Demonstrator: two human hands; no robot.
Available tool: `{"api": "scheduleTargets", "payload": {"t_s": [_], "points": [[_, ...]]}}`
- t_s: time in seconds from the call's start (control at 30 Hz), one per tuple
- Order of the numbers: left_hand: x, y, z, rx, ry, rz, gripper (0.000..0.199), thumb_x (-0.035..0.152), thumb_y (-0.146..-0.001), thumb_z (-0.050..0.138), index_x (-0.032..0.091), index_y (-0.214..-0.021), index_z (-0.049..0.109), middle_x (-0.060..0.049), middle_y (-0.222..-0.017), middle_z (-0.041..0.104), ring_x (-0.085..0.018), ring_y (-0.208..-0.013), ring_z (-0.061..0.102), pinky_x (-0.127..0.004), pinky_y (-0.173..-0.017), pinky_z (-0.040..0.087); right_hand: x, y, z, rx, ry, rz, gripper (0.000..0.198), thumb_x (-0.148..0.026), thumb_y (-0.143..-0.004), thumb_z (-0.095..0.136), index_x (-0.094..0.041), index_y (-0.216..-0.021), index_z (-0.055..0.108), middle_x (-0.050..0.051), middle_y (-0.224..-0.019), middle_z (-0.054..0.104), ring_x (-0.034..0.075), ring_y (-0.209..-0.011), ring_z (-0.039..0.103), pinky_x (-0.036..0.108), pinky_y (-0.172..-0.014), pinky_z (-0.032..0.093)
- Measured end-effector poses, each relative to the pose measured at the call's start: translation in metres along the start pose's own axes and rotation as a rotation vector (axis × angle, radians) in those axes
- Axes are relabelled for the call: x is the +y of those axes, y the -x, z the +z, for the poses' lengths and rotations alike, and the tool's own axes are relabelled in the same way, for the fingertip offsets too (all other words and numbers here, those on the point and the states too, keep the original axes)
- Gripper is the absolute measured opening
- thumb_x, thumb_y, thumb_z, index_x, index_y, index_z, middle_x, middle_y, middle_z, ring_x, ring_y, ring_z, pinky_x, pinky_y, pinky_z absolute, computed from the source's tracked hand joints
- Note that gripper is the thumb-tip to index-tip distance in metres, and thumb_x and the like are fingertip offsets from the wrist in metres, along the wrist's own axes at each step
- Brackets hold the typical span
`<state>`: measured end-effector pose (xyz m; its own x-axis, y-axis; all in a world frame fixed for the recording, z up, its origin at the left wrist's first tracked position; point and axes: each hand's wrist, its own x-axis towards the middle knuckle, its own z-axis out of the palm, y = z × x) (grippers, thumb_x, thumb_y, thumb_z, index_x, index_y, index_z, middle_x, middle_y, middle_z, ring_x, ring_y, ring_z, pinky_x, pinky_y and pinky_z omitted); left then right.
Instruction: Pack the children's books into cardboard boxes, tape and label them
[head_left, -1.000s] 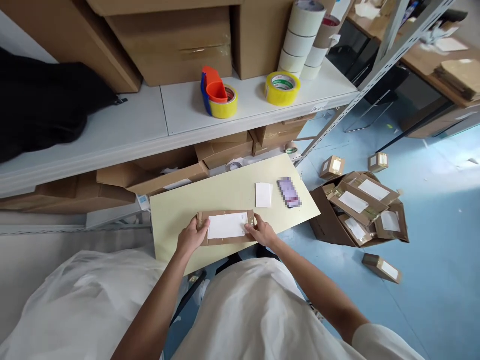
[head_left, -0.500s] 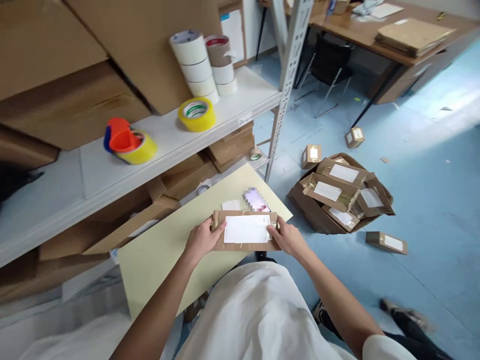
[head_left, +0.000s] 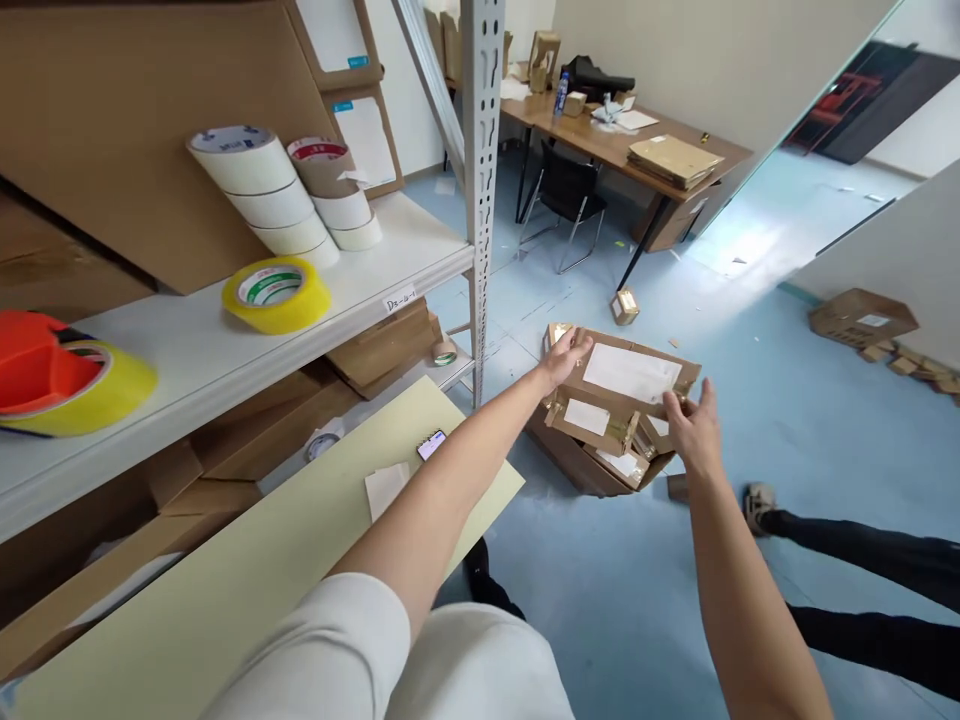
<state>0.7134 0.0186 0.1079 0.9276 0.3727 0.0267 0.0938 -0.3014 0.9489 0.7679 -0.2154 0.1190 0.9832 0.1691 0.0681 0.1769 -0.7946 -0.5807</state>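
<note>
Both my arms reach out to the right, over an open cardboard box [head_left: 574, 465] filled with taped parcels. Between my hands a flat brown parcel with a white label [head_left: 632, 374] lies level with the top of the heap. My left hand [head_left: 566, 360] grips its left end. At the right end is my right hand [head_left: 694, 425], thumb on the near side and fingers round the end. Whether the parcel rests on those below it, I cannot tell. Just in front of it, another labelled parcel [head_left: 587, 417] shows in the box.
A pale yellow board [head_left: 300, 570] carries a phone [head_left: 431, 445] and white paper [head_left: 385, 490]. The shelf [head_left: 420, 235] on the left holds yellow tape [head_left: 276, 295] and white tape rolls [head_left: 262, 190]. A small carton [head_left: 624, 306] lies on the floor. Another person's legs [head_left: 870, 560] are at right.
My hands have carried the parcel from above the yellow board to the right, over the filled box. My view has turned right, and the other person's legs show more.
</note>
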Motion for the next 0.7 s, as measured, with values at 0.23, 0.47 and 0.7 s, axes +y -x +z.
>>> {"api": "scheduleTargets", "payload": {"t_s": [0.23, 0.47, 0.7], "points": [[-0.032, 0.050, 0.015, -0.146, 0.298, -0.149, 0.071, 0.043, -0.094, 0.041, 0.005, -0.148, 0.016, -0.024, -0.150, 0.025, -0.025, -0.139, 0.029, -0.035, -0.108, 0.034, 0.040, 0.050, 0.032, -0.056, -0.222, -0.017, 0.095, -0.060, -0.074, 0.055, -0.015, -0.148, 0.016, 0.022, -0.136, 0.050, 0.029, -0.106, 0.063, 0.042, -0.084, 0.052], [-0.077, 0.217, -0.046, -0.133, 0.626, -0.382, 0.104, 0.056, -0.068, 0.073, 0.017, -0.149, 0.020, -0.027, -0.147, 0.032, -0.038, -0.132, 0.039, -0.053, -0.105, 0.035, 0.039, 0.165, 0.071, -0.357, -0.174, -0.186, 0.078, -0.057, -0.080, 0.050, -0.019, -0.144, 0.027, 0.018, -0.127, 0.059, 0.023, -0.072, 0.070, 0.038, -0.064, 0.058], [-0.068, 0.425, -0.108, 0.459, 0.505, -0.530, 0.072, 0.051, -0.072, 0.071, 0.018, -0.132, 0.047, -0.020, -0.130, 0.055, -0.030, -0.116, 0.057, -0.048, -0.097, 0.043, -0.042, 0.231, 0.124, -0.641, -0.137, -0.864, 0.057, -0.040, -0.091, 0.041, -0.020, -0.143, 0.030, 0.017, -0.126, 0.059, 0.020, -0.078, 0.070, 0.034, -0.066, 0.057]]}}
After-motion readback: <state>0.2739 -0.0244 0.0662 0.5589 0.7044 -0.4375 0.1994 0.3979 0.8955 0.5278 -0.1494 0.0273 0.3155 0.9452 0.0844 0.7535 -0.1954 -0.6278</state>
